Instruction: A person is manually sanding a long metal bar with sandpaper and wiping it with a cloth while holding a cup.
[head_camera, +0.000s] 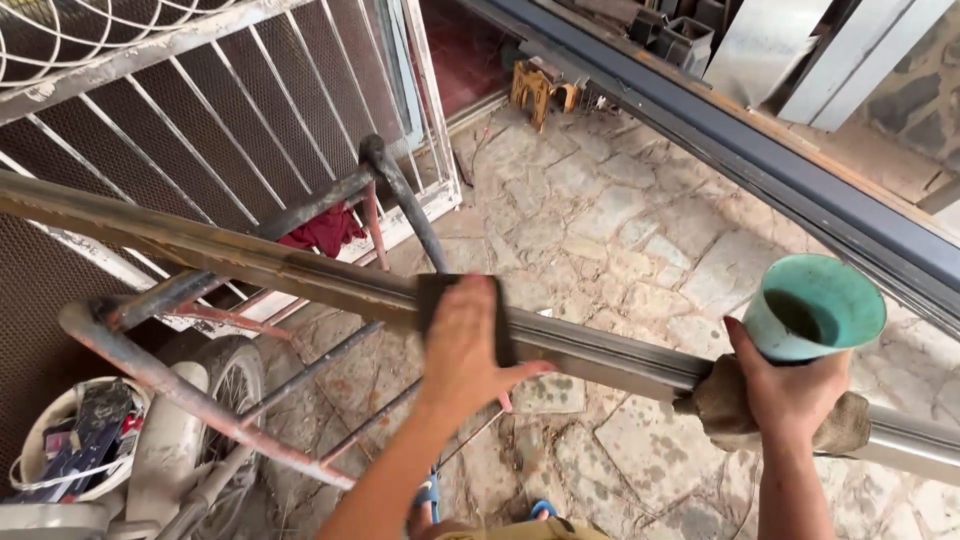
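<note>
Long metal frame bar (620, 358) runs diag. across view, upper L to lower R, resting on a rusty tubular steel stand (200, 400); L part of the bar looks dull & rusty, R end paler & cleaner. Left hand (468, 345) lies flat on top of the bar near mid-span, pressing a dark sanding pad (432, 292) against it, fingers together & curled over the far edge, thumb out toward the R; pad mostly under the palm, its top L corner showing. Right hand (790, 395) sits further R on the same bar, fingers wrapped tight round a teal plastic cup (812, 308), open mouth tilted toward the camera, inside dark; same hand also bears on a dirty brown rag (722, 405) bunched over the bar, touching it. Hands well apart along the bar. Below: stone-paved floor (640, 230), blue sandals (430, 495) at bottom edge. Stand's curved tube rises behind the pad, red cloth (325, 232) hanging just beside it. Behind L: white metal grille w/ mesh (250, 110). Lower L: a wheel (235, 385) and a white bucket (55, 420) of odds & ends. Upper R: dark grey frame beam (800, 180) runs diag., small yellow stool (535, 90) near top centre.
</note>
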